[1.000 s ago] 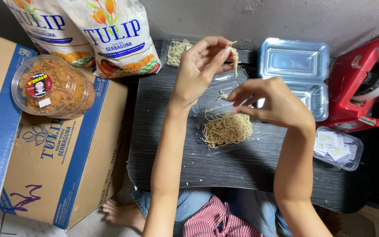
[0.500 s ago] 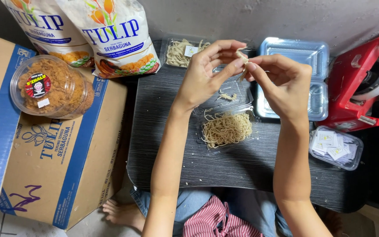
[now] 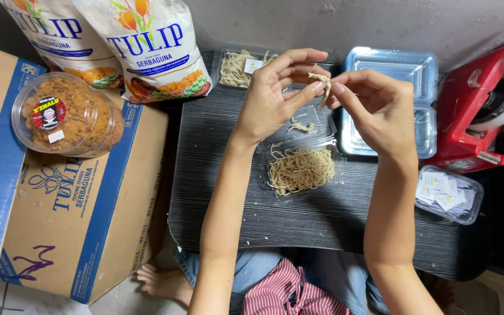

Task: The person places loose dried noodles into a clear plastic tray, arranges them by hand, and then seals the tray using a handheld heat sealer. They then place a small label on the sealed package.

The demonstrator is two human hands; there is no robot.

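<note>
Both hands pinch one noodle bundle [image 3: 322, 83] between them, left hand [image 3: 275, 96] and right hand [image 3: 377, 111] grips closed, above the open tray [image 3: 298, 125], so crumbs land inside.

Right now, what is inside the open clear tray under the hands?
The clear tray holds a pale noodle heap and a few loose strands. The left hand and right hand, pinching a small noodle bundle, cover its far part.
</note>
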